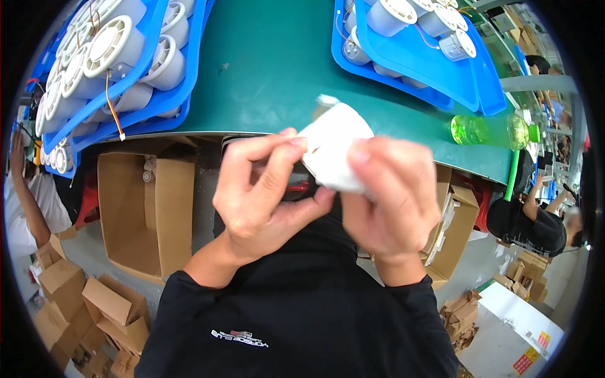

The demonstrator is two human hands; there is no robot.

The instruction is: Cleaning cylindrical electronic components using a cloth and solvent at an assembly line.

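Observation:
A white, rounded plastic housing is held up in front of my chest, over the table's near edge. Its outline is partly blurred. My right hand is closed around its right side, fingers smeared a little by motion. On the other side, my left hand has its thumb and index finger pinched at the housing's left edge, with another finger underneath. A small dark spot shows on the white surface beside the left fingertips. Similar white round housings with thin coloured wires fill the trays ahead.
Stacked blue trays stand at the left of the green table, more blue trays at the right. A green bottle lies near the right edge. Cardboard boxes sit below. People work at both sides.

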